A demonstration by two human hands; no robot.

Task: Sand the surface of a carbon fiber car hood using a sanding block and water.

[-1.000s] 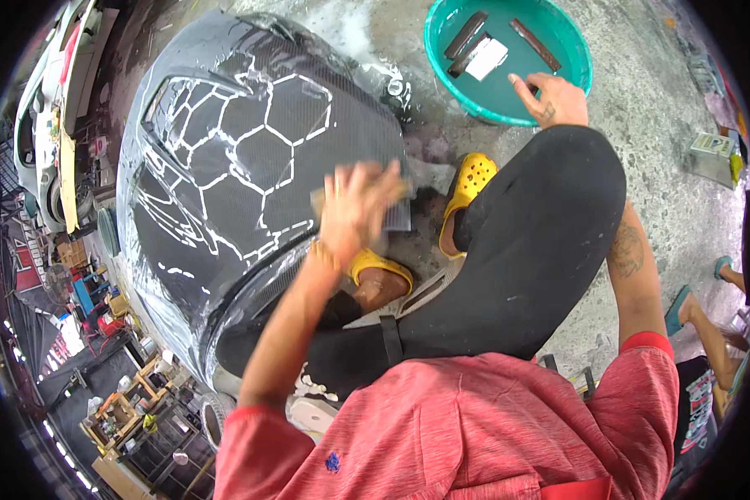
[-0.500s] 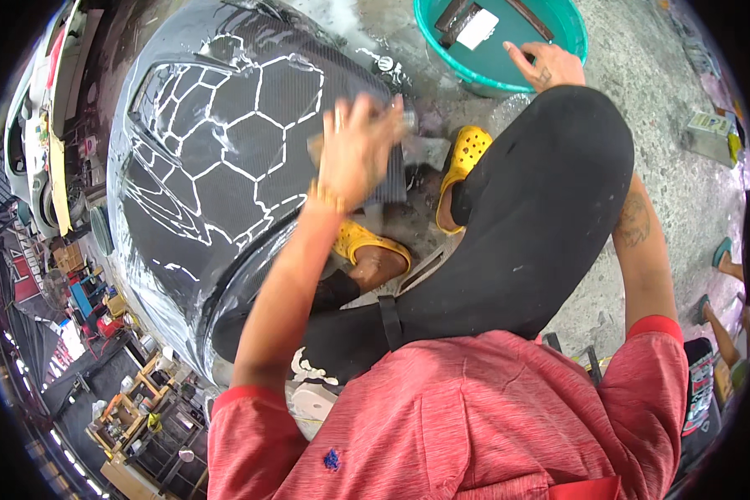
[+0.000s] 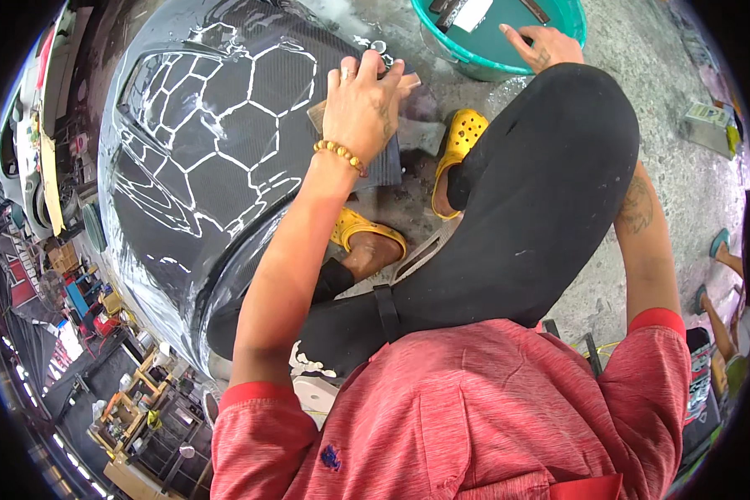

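My left hand (image 3: 361, 107) is closed over a flat, tan sanding block (image 3: 317, 115), whose ends stick out on both sides of the palm. The block lies against the ribbed dark edge of a glossy black car body panel (image 3: 225, 179). White lines in a hexagon pattern run across the panel, and its surface looks wet. On my bent right knee rests my right hand (image 3: 548, 48), thumb apart from loosely bent fingers, with nothing in it. Just beyond that hand is a green basin (image 3: 476, 68) of water.
In the basin are dark bars (image 3: 532, 10) and a white rectangular piece (image 3: 472, 13). Yellow clogs (image 3: 465, 133) are on my feet beside the panel. A tin can (image 3: 710, 127) stands on the concrete at right. At left are a cluttered wooden rack (image 3: 129, 417) and another vehicle (image 3: 27, 158).
My left hand, blurred before, has moved slightly up along the panel edge with the block and now shows sharply. My right hand stays on the knee. The view has shifted a little.
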